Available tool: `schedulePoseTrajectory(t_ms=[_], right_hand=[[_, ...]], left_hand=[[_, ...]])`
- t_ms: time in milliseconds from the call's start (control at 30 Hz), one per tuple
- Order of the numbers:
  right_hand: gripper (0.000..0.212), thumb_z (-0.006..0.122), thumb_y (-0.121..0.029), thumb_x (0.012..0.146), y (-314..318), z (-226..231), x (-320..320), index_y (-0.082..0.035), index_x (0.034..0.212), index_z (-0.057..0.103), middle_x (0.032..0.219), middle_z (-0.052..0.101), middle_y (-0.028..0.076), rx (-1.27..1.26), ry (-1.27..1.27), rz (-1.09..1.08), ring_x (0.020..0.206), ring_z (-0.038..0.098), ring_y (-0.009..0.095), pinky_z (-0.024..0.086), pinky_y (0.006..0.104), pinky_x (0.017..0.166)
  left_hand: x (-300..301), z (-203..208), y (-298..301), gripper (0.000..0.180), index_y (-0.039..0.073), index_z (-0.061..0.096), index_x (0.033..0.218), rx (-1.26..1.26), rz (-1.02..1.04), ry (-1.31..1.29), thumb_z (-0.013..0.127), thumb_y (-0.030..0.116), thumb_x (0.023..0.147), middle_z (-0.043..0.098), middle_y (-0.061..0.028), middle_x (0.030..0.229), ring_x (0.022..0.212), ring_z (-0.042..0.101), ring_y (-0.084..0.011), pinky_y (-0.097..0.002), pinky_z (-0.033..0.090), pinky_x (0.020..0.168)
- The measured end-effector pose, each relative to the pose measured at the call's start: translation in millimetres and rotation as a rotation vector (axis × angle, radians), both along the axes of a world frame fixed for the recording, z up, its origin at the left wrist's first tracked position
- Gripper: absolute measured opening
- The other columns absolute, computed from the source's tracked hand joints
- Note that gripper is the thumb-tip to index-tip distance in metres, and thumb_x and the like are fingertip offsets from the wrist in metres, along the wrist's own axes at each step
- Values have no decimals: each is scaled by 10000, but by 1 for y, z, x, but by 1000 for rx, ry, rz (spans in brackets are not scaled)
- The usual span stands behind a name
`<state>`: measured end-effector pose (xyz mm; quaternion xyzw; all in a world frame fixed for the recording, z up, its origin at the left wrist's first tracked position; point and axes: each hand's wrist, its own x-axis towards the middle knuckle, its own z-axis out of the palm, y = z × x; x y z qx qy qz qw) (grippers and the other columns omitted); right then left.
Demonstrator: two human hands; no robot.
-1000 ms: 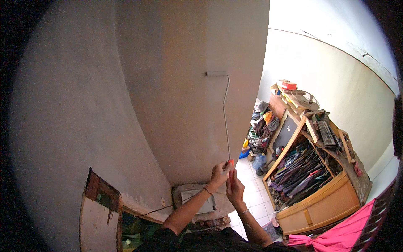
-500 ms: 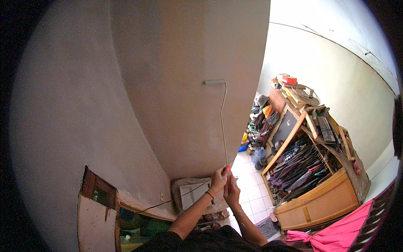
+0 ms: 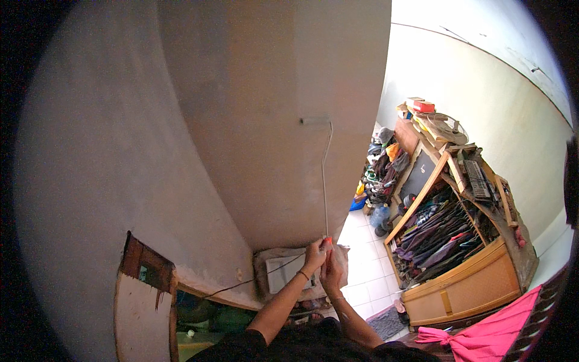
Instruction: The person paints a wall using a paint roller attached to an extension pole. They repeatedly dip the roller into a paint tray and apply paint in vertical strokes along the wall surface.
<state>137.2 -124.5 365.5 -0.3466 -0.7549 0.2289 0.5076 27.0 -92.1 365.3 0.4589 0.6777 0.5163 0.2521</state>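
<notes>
A long-framed paint roller (image 3: 324,175) rises from my hands, its white roller head lying against the brownish wall (image 3: 259,139). My left hand (image 3: 314,256) is wrapped round the roller's red-topped handle. Just to its right, my right hand (image 3: 331,276) grips the same handle lower down. Behind my wrists, a white paint tray (image 3: 282,275) rests on a crumpled sheet (image 3: 260,265) at the foot of the wall. A dark cord runs past the tray toward my left hand.
To the right stands an open wooden wardrobe (image 3: 461,286) full of hanging clothes, with a keyboard and a fan piled on top. Clothes hang (image 3: 383,163) beyond the wall's edge. Pink cloth (image 3: 494,332) lies at lower right; a doorway with a weathered door (image 3: 142,308) is at lower left.
The roller head has shifted slightly right along the wall in the picture. The view has turned a little, so the wardrobe and door sit slightly farther right. Both hands keep their grip.
</notes>
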Motion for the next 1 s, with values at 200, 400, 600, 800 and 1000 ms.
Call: schedulePoseTrajectory(t_ms=[200, 400, 600, 800, 1000], right_hand=[[541, 583, 2, 889, -2, 11, 7, 50, 1412, 453, 1248, 611, 269, 64, -66, -35, 1110, 626, 405, 495, 410, 931], [522, 606, 22, 862, 6, 1, 12, 49, 1371, 489, 1259, 608, 267, -194, -79, -28, 1152, 609, 404, 490, 407, 952], [559, 571, 36, 880, 12, -22, 21, 42, 1419, 425, 1292, 596, 252, 1, -118, -17, 1161, 595, 410, 473, 415, 972], [620, 566, 10, 914, 17, -8, 23, -1, 1487, 329, 1265, 613, 243, -274, -211, -7, 1118, 614, 408, 483, 420, 949], [591, 576, -34, 941, 21, -51, 39, -26, 1484, 345, 1257, 613, 265, 54, -184, -77, 1114, 639, 392, 521, 409, 904]], left_hand=[[4, -29, 4, 374, 7, 682, 1009, 41, 4, 67, 581, 364, 960, 685, -253, 909, 866, 685, -399, -441, 513, 722], [5, -15, 14, 369, 21, 688, 1014, 7, -12, -16, 588, 371, 955, 695, -228, 913, 857, 680, -403, -454, 511, 737], [14, -43, 18, 352, 23, 692, 1029, 11, 38, -3, 603, 355, 952, 708, -204, 932, 880, 686, -359, -427, 519, 765], [10, -15, 29, 329, 24, 712, 1060, -80, 2, 62, 616, 321, 955, 723, -186, 963, 888, 699, -312, -406, 523, 788], [20, -57, 26, 334, 20, 711, 1078, -177, -149, 49, 603, 315, 964, 730, -171, 942, 878, 699, -251, -385, 522, 793]])
